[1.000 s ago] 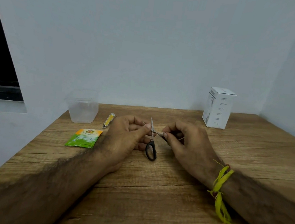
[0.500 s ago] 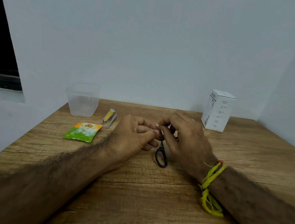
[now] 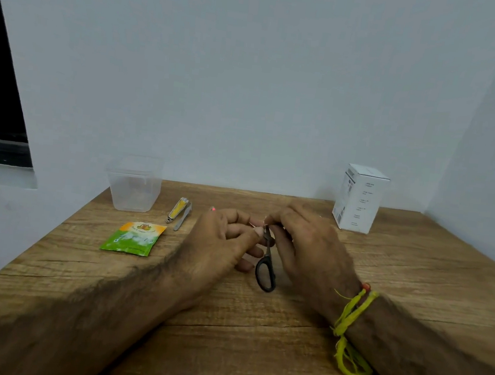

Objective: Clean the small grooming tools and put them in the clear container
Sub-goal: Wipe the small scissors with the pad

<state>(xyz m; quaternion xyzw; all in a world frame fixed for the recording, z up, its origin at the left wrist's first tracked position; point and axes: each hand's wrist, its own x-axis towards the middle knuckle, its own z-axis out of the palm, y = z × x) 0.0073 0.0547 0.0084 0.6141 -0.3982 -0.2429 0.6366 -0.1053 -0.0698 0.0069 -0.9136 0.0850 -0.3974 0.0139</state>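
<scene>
Small black-handled scissors (image 3: 265,274) hang handle-down just above the wooden table (image 3: 253,342). My left hand (image 3: 218,245) pinches them near the pivot between thumb and fingers. My right hand (image 3: 310,247) curls over the blade tips and pinches a small white pad (image 3: 265,224) against them, hiding the blades. The clear container (image 3: 134,185) stands open and upright at the back left, apart from both hands. A yellow nail clipper (image 3: 177,210) and a thin metal tool (image 3: 183,217) lie side by side to its right.
A green and orange sachet (image 3: 134,237) lies flat in front of the container. A white carton (image 3: 359,198) stands at the back right near the wall. The table's left edge runs close to the sachet.
My right hand has moved up over the scissors' blade, which stood exposed a second ago. The scissors and both hands have shifted slightly right in view.
</scene>
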